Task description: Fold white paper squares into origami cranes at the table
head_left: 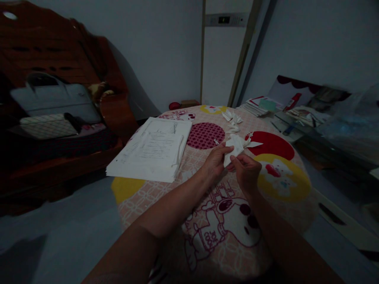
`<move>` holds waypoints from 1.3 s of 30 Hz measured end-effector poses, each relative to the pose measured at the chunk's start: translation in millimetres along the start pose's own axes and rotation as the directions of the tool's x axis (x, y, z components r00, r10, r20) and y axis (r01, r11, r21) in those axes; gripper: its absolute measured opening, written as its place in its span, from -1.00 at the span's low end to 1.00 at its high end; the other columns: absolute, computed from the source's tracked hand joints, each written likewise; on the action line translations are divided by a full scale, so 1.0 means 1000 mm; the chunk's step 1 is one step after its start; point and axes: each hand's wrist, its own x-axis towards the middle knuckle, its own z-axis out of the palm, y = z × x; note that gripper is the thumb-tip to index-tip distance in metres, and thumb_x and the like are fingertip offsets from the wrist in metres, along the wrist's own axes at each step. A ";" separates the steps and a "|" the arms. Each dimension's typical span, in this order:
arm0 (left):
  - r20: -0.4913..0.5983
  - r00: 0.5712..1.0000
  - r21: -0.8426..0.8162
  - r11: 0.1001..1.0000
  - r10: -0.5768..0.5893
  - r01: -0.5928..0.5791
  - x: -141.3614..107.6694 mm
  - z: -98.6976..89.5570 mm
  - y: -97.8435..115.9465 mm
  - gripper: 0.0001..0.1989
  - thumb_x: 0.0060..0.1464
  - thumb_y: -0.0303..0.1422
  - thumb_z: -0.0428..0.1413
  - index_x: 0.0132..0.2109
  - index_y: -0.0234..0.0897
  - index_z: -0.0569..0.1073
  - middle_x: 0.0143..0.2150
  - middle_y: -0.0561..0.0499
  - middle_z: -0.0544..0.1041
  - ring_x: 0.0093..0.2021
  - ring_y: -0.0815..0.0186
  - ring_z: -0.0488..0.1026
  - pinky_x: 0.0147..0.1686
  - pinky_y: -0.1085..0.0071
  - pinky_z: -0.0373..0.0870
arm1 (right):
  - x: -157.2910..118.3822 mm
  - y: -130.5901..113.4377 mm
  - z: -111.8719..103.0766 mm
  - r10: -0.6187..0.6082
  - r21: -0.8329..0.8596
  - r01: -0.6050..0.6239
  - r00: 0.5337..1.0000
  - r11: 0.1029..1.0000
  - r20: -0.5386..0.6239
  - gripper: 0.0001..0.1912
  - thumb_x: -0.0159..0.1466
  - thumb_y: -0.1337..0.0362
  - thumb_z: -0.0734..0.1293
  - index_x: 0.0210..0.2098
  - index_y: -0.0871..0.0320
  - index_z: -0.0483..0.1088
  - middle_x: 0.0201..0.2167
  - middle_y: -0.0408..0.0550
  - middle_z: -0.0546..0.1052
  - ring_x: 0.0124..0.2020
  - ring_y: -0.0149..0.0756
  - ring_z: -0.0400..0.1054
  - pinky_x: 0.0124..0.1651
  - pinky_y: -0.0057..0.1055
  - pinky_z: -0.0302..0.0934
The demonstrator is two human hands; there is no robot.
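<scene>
Both my hands grip one folded piece of white paper (236,144) above the round table. My left hand (217,158) pinches its left side, thumb on top. With thumb and fingers closed, my right hand (247,169) holds the lower right edge. Just beyond lie several folded white paper pieces (231,117), some with pointed ends. Another pointed white piece (255,144) shows right behind the held paper. A small white scrap (216,141) rests near my left hand. The exact shape of the held fold is partly hidden by my fingers.
A stack of written paper sheets (148,152) lies on the left of the patterned tablecloth (204,197). To the left stands a wooden bench (114,114) with a grey bag (56,98). A glass-topped table (310,134) and piled papers (257,106) are at the right.
</scene>
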 end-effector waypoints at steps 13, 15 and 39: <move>0.067 0.996 0.126 0.989 0.066 -0.074 0.008 -0.011 -0.008 -0.61 -0.31 -0.57 0.29 -0.23 -0.35 0.45 -0.39 0.06 0.53 -0.46 0.42 0.42 -0.35 0.46 0.34 | 0.005 0.005 -0.010 -0.035 -0.106 0.029 0.998 0.994 -0.058 -0.69 0.21 0.17 0.34 -0.61 0.13 0.32 -0.76 -0.25 0.38 -0.73 -0.41 0.23 -0.62 -0.46 0.12; 0.069 0.996 0.155 0.986 0.054 -0.064 0.007 -0.012 -0.010 -0.62 -0.30 -0.53 0.32 -0.23 -0.37 0.45 -0.39 0.04 0.54 -0.47 0.43 0.42 -0.36 0.45 0.35 | 0.008 0.007 -0.013 -0.042 -0.138 0.032 0.997 0.990 -0.066 -0.68 0.22 0.17 0.33 -0.62 0.13 0.32 -0.78 -0.25 0.36 -0.74 -0.41 0.21 -0.63 -0.46 0.10; 0.195 0.980 0.313 0.945 0.036 -0.097 0.003 -0.022 -0.006 -0.52 -0.31 -0.43 0.40 -0.15 -0.42 0.51 -0.34 -0.06 0.60 -0.46 0.37 0.48 -0.39 0.44 0.38 | 0.016 0.010 -0.018 -0.007 -0.059 0.001 0.995 0.998 -0.102 -0.63 0.23 0.16 0.34 -0.66 0.14 0.29 -0.79 -0.26 0.32 -0.76 -0.45 0.20 -0.66 -0.48 0.11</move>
